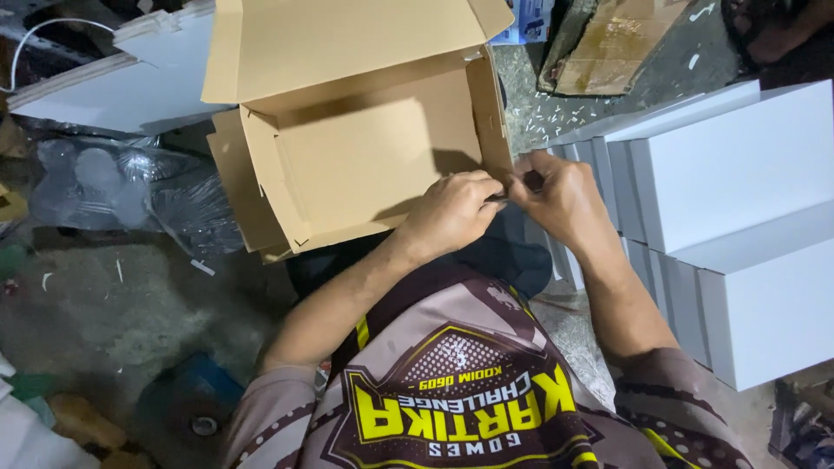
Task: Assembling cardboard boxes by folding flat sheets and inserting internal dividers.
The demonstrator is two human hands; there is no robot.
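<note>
One cardboard box, two hands

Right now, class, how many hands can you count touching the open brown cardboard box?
2. The left hand grips the near right corner of the box; the right hand meets it at the same corner, pinching something small and dark between them. No other person's hands show.

box interior: the open brown cardboard box is hollow, free from above
right side: stacked white boxes wall it off
left side: plastic-wrapped bundle crowds the floor
far edge: raised box flap blocks
</note>
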